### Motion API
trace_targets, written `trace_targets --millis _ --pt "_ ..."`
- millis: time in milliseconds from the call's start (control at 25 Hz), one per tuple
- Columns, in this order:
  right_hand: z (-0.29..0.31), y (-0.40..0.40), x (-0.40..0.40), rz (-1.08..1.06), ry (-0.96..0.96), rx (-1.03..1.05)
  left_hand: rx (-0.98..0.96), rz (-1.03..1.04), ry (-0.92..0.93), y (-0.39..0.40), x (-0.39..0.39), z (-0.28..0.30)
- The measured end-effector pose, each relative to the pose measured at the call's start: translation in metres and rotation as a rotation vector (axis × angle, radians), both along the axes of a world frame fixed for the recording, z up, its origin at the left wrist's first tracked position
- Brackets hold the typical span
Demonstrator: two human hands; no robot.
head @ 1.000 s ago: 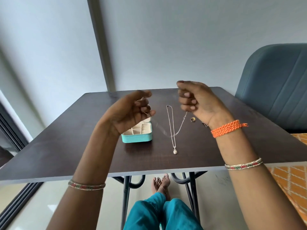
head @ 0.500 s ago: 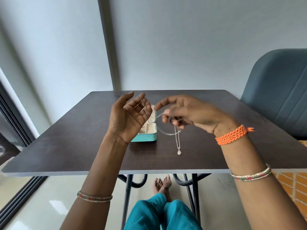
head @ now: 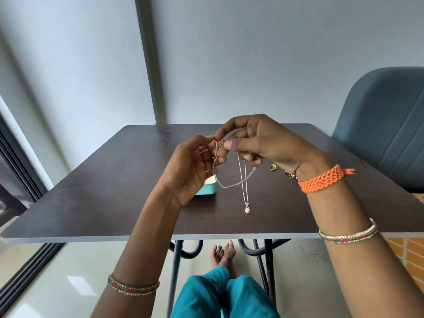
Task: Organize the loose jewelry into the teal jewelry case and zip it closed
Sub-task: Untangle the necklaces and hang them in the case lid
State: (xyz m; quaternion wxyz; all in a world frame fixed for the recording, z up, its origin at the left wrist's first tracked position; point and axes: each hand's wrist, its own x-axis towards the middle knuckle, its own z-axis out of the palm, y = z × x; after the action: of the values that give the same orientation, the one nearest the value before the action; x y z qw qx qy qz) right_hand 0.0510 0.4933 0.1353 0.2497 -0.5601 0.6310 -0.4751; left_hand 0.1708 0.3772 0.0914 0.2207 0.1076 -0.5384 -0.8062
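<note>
Your left hand (head: 192, 166) and right hand (head: 257, 143) both pinch chain necklace (head: 243, 180), pendant (head: 247, 210) dangling above counter (head: 114, 191). Teal case (head: 207, 188) open at 9 o'clock of pendant, contents hidden behind left hand. Ring (head: 272, 167) at 2 o'clock.

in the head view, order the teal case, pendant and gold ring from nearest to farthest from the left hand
1. teal case, just behind the left hand
2. pendant, lower right of it
3. gold ring, far right on the table
</note>
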Motion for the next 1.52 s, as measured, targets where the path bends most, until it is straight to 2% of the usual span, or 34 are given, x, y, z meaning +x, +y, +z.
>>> trace_targets --millis 120,240,440,600,960,1080,1200,1360,1480,1520 --pt "0.001 0.003 0.0 0.0 0.064 0.086 -0.076 0.09 -0.102 0.003 0.0 0.004" --pt "0.0 0.004 0.006 0.047 0.136 0.143 0.007 0.141 -0.022 0.009 -0.002 0.007" --pt "0.006 0.004 0.014 0.005 0.173 -0.01 -0.005 0.115 0.107 0.017 -0.003 0.008" --pt "0.006 0.009 0.015 -0.049 0.09 -0.102 0.012 0.008 0.103 0.026 0.003 0.011" --pt "0.003 0.005 0.009 -0.21 -0.058 -0.219 -0.008 -0.076 0.003 0.035 0.009 0.006" --pt "0.0 0.01 0.003 -0.227 -0.206 -0.252 0.117 -0.006 0.126 0.02 0.016 0.012" --pt "-0.011 0.011 0.009 -0.123 -0.302 -0.266 0.284 0.034 0.269 0.004 0.022 0.02" --pt "-0.021 0.007 0.015 -0.147 -0.179 -0.294 0.532 0.117 0.47 0.003 0.017 0.018" --pt "-0.026 0.006 0.026 -0.104 -0.106 -0.213 0.583 0.214 0.505 0.001 0.014 0.011" --pt "-0.026 0.005 0.03 -0.094 -0.01 -0.174 0.583 0.214 0.502 0.003 0.012 0.009"
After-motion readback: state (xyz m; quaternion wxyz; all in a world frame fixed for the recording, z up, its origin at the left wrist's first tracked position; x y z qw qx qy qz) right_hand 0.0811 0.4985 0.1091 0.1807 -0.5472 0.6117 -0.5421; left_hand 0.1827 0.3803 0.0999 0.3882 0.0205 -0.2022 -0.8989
